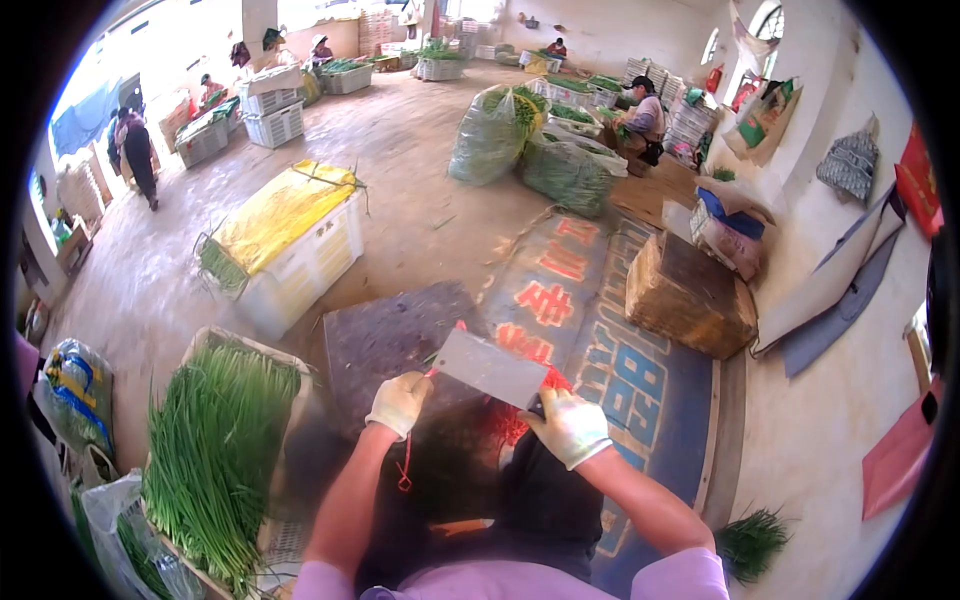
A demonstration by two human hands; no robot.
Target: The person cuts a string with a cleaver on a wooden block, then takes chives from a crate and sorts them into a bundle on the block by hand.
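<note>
My right hand (570, 428), in a pale glove, is closed around the dark handle of a cleaver (490, 368). Its broad grey blade lies level in front of me, stretching left toward my other hand. My left hand (398, 403), gloved too, is closed on red string (405, 468) whose loose end dangles below it. More red string shows past the blade and near my right fingers. Beyond my left hand stands a dark, worn chopping block (385, 335). To the left, a crate (290, 395) holds a heap of long green chives (215, 450).
A white crate (310, 265) under a yellow cover (285, 210) stands ahead left. Bagged greens (570, 170) sit farther ahead. A wooden box (690, 295) is by the right wall. A lettered mat (630, 390) covers the floor. Several people work farther off.
</note>
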